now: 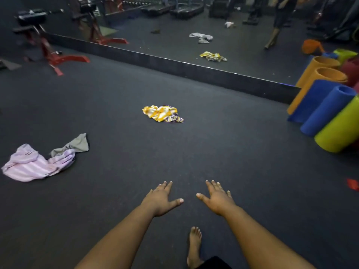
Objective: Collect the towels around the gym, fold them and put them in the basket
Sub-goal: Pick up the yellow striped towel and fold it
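A crumpled yellow, white and purple towel (162, 113) lies on the dark gym floor straight ahead. A pink striped towel (32, 165) with a grey cloth (76, 144) tangled at its far end lies at the left. My left hand (162, 199) and my right hand (216, 199) are stretched out side by side, palms down, fingers spread, holding nothing. Both are well short of the yellow towel. No basket shows in this view.
A wall mirror (233, 43) runs across the back behind a low dark ledge (174, 65) and reflects the towels and a person's legs. Rolled orange, blue and green mats (328, 113) lean at the right. A red bench frame (54, 59) stands far left. My bare foot (194, 247) is below.
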Available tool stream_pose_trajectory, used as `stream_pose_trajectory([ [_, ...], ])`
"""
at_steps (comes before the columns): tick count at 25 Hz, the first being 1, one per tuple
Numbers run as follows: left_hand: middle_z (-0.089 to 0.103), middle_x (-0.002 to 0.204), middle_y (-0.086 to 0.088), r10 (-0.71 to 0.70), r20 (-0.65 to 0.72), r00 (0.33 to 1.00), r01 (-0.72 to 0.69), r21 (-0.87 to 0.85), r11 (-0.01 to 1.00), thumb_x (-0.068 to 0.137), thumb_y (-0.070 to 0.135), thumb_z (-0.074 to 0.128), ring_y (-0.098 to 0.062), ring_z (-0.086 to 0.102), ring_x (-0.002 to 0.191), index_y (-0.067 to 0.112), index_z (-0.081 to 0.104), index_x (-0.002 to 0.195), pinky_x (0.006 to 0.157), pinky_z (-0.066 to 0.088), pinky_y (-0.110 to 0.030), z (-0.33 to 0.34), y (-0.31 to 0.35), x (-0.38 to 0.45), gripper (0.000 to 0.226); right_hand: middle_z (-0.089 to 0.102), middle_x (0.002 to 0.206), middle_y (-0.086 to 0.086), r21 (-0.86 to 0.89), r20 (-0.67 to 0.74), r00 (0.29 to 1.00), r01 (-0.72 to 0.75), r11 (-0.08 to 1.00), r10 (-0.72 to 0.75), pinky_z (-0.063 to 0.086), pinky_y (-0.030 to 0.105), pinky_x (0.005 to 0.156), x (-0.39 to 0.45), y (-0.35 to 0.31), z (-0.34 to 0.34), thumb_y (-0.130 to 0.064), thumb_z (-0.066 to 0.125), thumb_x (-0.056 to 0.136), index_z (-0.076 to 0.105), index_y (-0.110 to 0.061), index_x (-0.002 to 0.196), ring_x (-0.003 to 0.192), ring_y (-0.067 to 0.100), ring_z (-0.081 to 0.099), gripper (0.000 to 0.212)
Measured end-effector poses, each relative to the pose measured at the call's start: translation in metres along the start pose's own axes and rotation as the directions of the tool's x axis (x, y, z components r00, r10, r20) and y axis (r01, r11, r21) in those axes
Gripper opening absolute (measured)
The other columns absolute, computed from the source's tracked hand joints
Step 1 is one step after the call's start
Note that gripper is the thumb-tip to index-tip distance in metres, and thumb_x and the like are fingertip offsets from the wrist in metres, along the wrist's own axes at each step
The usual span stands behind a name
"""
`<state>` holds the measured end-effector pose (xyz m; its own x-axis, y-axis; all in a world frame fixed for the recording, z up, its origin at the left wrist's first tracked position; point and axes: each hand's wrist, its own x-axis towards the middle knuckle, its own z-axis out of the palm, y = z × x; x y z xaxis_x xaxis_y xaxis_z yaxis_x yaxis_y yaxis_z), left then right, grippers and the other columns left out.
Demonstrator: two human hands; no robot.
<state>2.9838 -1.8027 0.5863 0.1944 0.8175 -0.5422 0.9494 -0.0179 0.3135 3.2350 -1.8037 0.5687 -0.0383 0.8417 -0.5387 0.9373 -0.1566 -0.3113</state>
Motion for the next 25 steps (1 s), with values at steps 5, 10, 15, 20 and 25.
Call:
stream_pose_trajectory([
  [5,0.002,0.171,-0.002,-0.066,-0.015,0.998,0.066,-0.007,0.998,0.07,0.096,0.024,-0.021,0.005,0.158,0.026,-0.001,0.163,0.127,0.011,-0.046,-0.072,-0.032,0.088,0.119,-0.002,0.171,-0.001,-0.033,0.042,0.996,0.082,0.996,-0.081,0.005,0.055,0.125,0.124,-0.057,-0.05,-0.079,0.033,0.093,0.004,-0.027,0.163,0.158,0.019,-0.004,0.092],
  [10,0.001,0.171,-0.001,-0.134,-0.021,0.991,0.133,-0.033,0.991,0.079,0.091,0.031,-0.02,0.004,0.158,0.026,-0.002,0.163,0.127,0.01,-0.046,-0.145,-0.063,0.171,0.111,-0.001,0.171,-0.001,-0.072,0.067,0.989,0.137,0.988,-0.132,0.006,0.056,0.125,0.235,-0.11,-0.113,-0.079,0.033,0.092,0.005,-0.026,0.163,0.158,0.018,-0.003,0.093],
  [15,0.001,0.171,-0.002,-0.132,-0.001,0.991,0.131,-0.068,0.989,0.055,0.099,0.013,-0.02,0.004,0.158,0.025,-0.002,0.163,0.126,0.009,-0.046,-0.21,-0.109,0.264,0.132,-0.001,0.171,-0.001,-0.093,0.087,0.986,0.149,0.984,-0.142,0.005,0.056,0.125,0.343,-0.163,-0.15,-0.079,0.034,0.092,0.005,-0.028,0.163,0.158,0.019,-0.003,0.092],
  [20,0.002,0.171,-0.002,-0.113,0.023,0.993,0.115,-0.091,0.989,0.084,0.087,0.035,-0.02,0.004,0.158,0.025,-0.001,0.163,0.126,0.01,-0.046,-0.291,-0.176,0.385,0.107,0.0,0.171,-0.002,-0.092,0.076,0.994,0.086,0.992,-0.079,0.006,0.055,0.125,0.461,-0.228,-0.193,-0.078,0.035,0.093,0.006,-0.028,0.163,0.158,0.018,-0.003,0.092],
  [25,-0.002,0.171,-0.002,-0.083,0.098,0.992,0.089,-0.062,0.994,0.084,0.087,0.037,-0.021,0.002,0.158,0.026,-0.003,0.163,0.127,0.008,-0.046,-0.377,-0.221,0.474,0.107,-0.001,0.171,-0.002,-0.043,0.075,0.996,0.047,0.998,-0.043,0.006,0.056,0.125,0.551,-0.285,-0.247,-0.078,0.035,0.092,0.006,-0.029,0.163,0.158,0.018,-0.003,0.091],
])
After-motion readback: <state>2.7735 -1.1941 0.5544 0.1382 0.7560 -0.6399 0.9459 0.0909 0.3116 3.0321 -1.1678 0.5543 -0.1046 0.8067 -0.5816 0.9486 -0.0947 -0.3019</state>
